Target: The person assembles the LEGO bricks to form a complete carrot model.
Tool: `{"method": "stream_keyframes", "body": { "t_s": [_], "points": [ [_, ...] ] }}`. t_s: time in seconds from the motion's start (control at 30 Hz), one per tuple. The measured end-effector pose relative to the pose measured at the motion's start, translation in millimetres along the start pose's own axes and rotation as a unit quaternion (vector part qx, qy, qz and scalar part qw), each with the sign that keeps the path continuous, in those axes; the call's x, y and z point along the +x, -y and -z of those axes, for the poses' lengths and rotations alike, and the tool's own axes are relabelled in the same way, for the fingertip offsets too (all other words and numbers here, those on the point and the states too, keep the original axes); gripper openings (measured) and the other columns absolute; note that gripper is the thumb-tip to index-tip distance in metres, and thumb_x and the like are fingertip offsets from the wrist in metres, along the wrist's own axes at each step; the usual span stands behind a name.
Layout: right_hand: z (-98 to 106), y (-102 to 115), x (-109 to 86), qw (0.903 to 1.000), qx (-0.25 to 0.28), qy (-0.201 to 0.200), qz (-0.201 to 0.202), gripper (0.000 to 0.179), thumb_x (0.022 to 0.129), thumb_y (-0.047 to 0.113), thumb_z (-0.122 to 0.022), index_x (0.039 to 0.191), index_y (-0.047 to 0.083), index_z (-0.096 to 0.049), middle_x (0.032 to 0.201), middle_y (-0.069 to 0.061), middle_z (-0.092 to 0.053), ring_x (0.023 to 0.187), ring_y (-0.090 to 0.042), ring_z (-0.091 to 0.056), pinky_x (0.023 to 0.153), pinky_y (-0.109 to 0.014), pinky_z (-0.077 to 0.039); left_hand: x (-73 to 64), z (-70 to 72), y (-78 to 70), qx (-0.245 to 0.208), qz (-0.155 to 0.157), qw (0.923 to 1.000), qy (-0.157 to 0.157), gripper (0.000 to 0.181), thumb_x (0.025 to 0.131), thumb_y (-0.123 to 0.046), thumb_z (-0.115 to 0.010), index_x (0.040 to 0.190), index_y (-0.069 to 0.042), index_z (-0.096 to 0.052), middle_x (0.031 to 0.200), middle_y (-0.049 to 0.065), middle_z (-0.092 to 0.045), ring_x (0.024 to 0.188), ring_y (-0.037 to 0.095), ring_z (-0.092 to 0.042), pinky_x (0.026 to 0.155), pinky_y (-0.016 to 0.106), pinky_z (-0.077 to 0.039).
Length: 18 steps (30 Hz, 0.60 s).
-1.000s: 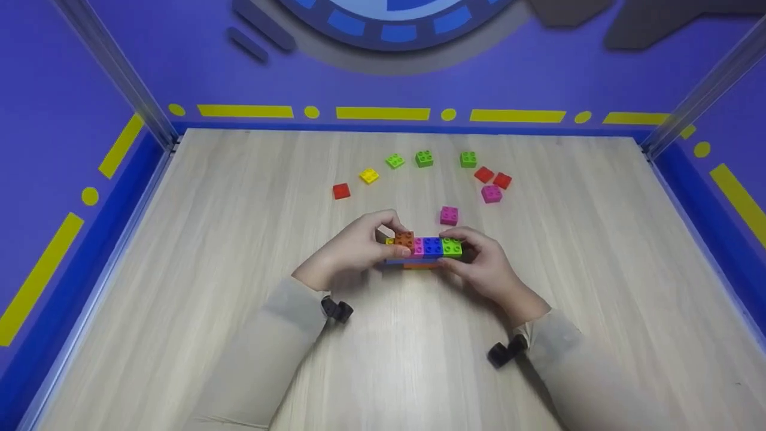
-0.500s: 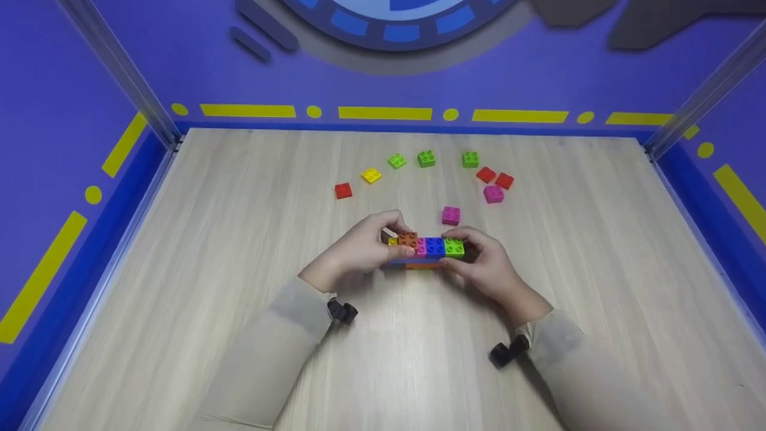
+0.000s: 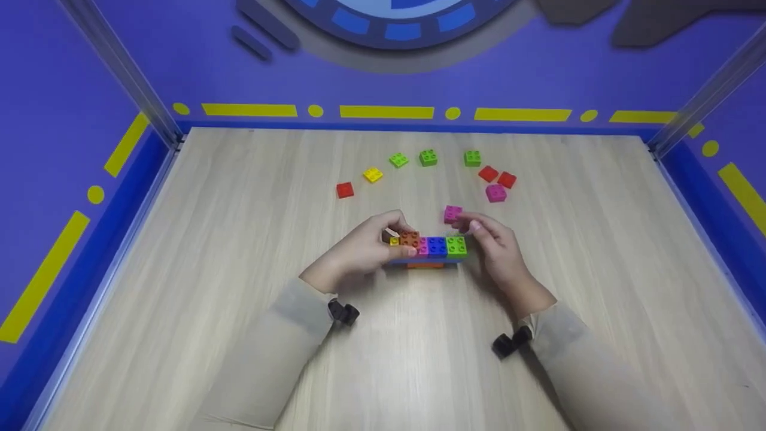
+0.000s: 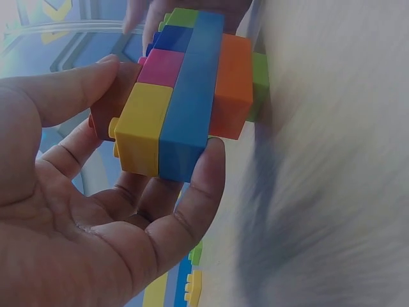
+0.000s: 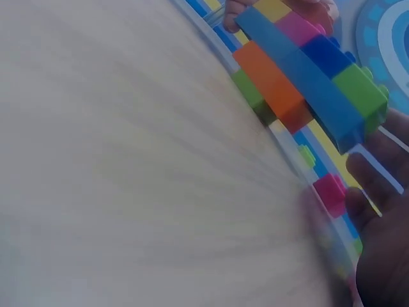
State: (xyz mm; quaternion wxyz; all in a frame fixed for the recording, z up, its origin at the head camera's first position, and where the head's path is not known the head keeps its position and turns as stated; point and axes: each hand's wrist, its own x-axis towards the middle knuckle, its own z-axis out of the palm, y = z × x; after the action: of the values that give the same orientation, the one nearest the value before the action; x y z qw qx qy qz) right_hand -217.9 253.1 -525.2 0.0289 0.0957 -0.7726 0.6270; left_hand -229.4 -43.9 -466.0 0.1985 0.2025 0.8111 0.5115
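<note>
My left hand [image 3: 362, 246] grips the left end of a stack of toy building bricks [image 3: 437, 246], its thumb on a brown brick [image 3: 410, 238] on top. Beneath that brick runs a row of yellow, pink, blue and green bricks. In the left wrist view, a long blue brick [image 4: 192, 96] lies under the row, then an orange brick [image 4: 234, 83] and a green one [image 4: 260, 86]. My right hand [image 3: 501, 251] is off the stack's right end, fingers loosely extended by a magenta brick [image 3: 453, 213]. Whether a fingertip touches that brick, I cannot tell.
Loose bricks lie in an arc beyond the hands: a red plate [image 3: 345, 190], a yellow one [image 3: 373, 175], several green pieces [image 3: 428, 158], two red plates [image 3: 488, 173] and another magenta brick [image 3: 496, 193]. Blue walls [image 3: 383, 78] bound the wooden table [image 3: 239, 197].
My right hand has let go of the stack's green end and moved up toward the nearer magenta brick. The left hand keeps its hold, almost still.
</note>
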Motion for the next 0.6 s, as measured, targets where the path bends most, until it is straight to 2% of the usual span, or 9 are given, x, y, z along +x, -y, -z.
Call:
{"method": "stream_keyframes", "body": {
  "t_s": [0.07,0.17,0.27,0.37,0.47,0.6],
  "points": [
    [4,-3,6.9,0.9998,-0.013,-0.016,0.0,0.035,0.119,0.016,-0.053,0.146,0.002,-0.072,0.136,-0.019,-0.077,0.126,-0.022,-0.069,0.108,-0.024,-0.053,0.0,0.5,0.0,0.002,0.003,1.0,0.0,0.022,0.104,-0.022,-0.084,0.121,-0.019,-0.071,0.142,0.005,-0.073,0.114,0.025,-0.069,0.105,0.043,-0.053],
    [9,-9,16.5,0.9985,-0.046,-0.03,0.004,0.036,0.115,0.015,-0.064,0.148,0.002,-0.071,0.137,-0.018,-0.076,0.122,-0.019,-0.066,0.104,-0.022,-0.051,0.5,0.3,0.4,0.004,0.005,1.0,0.002,0.023,0.104,-0.022,-0.084,0.123,-0.019,-0.071,0.141,0.005,-0.072,0.114,0.024,-0.068,0.104,0.042,-0.052],
    [12,-13,24.8,0.9961,-0.085,-0.024,0.005,0.042,0.111,0.017,-0.074,0.15,0.004,-0.069,0.139,-0.015,-0.076,0.118,-0.016,-0.062,0.1,-0.018,-0.049,0.7,0.5,0.2,0.006,0.002,1.0,0.003,0.024,0.104,-0.022,-0.084,0.125,-0.019,-0.072,0.141,0.005,-0.073,0.114,0.024,-0.068,0.105,0.042,-0.052],
    [14,-15,32.1,0.9926,-0.12,-0.013,-0.005,0.047,0.108,0.02,-0.079,0.153,0.009,-0.069,0.139,-0.012,-0.075,0.116,-0.02,-0.06,0.096,-0.018,-0.049,1.0,0.4,0.1,0.006,0.001,1.0,0.003,0.024,0.104,-0.022,-0.083,0.125,-0.019,-0.072,0.141,0.005,-0.073,0.115,0.024,-0.068,0.105,0.043,-0.052],
    [15,-14,37.8,0.9857,-0.167,-0.002,-0.02,0.049,0.106,0.02,-0.081,0.153,0.014,-0.07,0.14,-0.012,-0.073,0.118,-0.025,-0.06,0.102,-0.026,-0.051,1.1,0.5,0.4,0.006,0.002,1.0,0.002,0.023,0.105,-0.023,-0.083,0.125,-0.02,-0.072,0.142,0.004,-0.073,0.114,0.024,-0.068,0.105,0.042,-0.052],
    [14,-13,43.6,0.9722,-0.231,0.01,-0.04,0.049,0.105,0.019,-0.082,0.153,0.017,-0.072,0.147,-0.013,-0.073,0.128,-0.032,-0.063,0.113,-0.045,-0.055,0.7,1.1,1.1,0.005,0.004,1.0,0.001,0.023,0.105,-0.024,-0.083,0.124,-0.02,-0.072,0.142,0.004,-0.073,0.113,0.024,-0.068,0.104,0.041,-0.051]
  ]
}}
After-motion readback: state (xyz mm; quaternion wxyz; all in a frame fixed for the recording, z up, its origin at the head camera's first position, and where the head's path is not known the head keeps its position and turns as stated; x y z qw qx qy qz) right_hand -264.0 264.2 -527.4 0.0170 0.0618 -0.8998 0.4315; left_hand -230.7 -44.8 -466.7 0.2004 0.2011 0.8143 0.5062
